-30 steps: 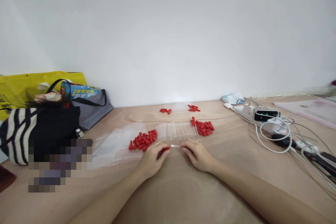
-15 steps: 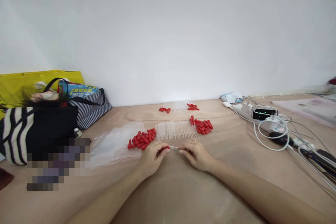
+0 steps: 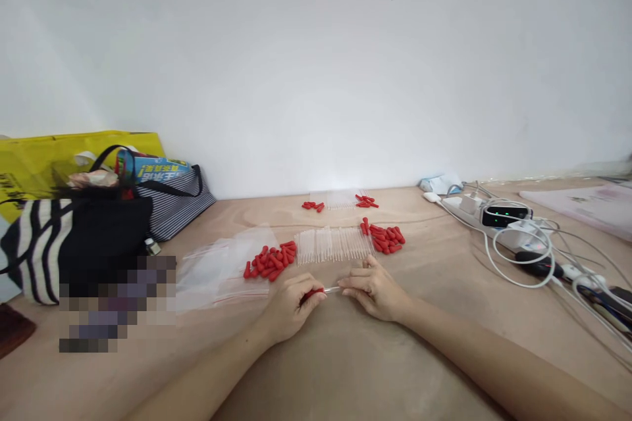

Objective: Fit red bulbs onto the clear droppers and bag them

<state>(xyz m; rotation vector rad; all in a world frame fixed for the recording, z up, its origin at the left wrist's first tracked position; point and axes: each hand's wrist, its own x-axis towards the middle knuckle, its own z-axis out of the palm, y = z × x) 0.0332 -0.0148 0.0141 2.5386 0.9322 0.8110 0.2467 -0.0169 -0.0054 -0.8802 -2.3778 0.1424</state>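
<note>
My left hand (image 3: 289,306) is closed in a pinch on a small red cap (image 3: 313,292). My right hand (image 3: 376,289) pinches the other end of a thin clear tube (image 3: 332,289) that runs between both hands and meets the cap. Just beyond my hands lies a row of clear tubes (image 3: 334,244). A pile of red caps (image 3: 270,261) sits to its left and another pile of red caps (image 3: 384,238) to its right. Farther back is a second row of tubes (image 3: 340,198) with a few red caps at each end.
Clear zip bags (image 3: 222,266) lie left of the caps. Striped and black bags (image 3: 93,230) and a yellow bag (image 3: 39,161) stand at the far left. A power strip with chargers and tangled cables (image 3: 513,237) fills the right side. The wooden tabletop (image 3: 345,355) meets a white wall.
Both hands have drawn a little nearer to me with the tube and cap, and the cap end now sits closer onto the tube. The piles have not moved.
</note>
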